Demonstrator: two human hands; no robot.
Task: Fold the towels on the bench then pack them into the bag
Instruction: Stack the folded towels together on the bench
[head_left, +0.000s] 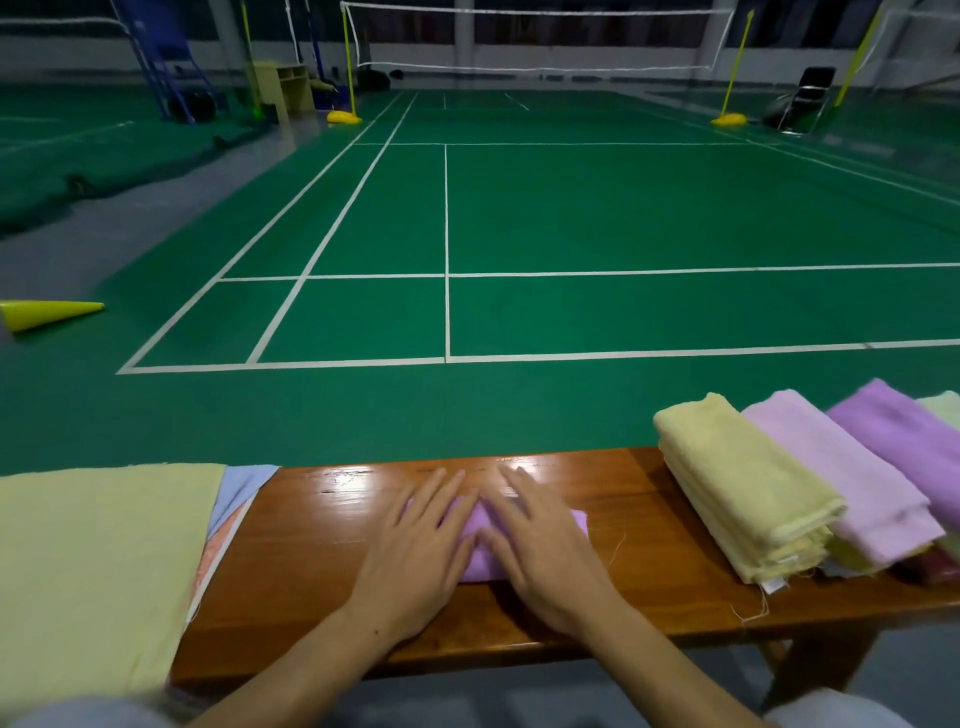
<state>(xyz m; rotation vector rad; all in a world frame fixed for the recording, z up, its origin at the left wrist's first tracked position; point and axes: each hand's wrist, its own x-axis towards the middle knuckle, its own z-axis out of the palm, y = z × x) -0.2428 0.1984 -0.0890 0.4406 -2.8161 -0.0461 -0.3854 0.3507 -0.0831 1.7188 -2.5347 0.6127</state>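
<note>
We press our left hand (415, 564) and right hand (545, 558) flat, fingers straight, on a small folded purple towel (480, 543) lying under our palms on the counter (322, 561). Right of our hands sit folded towels (748, 493); to the left, a yellow cloth (93, 566).

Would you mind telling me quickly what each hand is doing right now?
Left hand: open, fingers straight, pressing flat on the small purple towel.
Right hand: open, fingers straight, pressing flat on the same towel.
</note>
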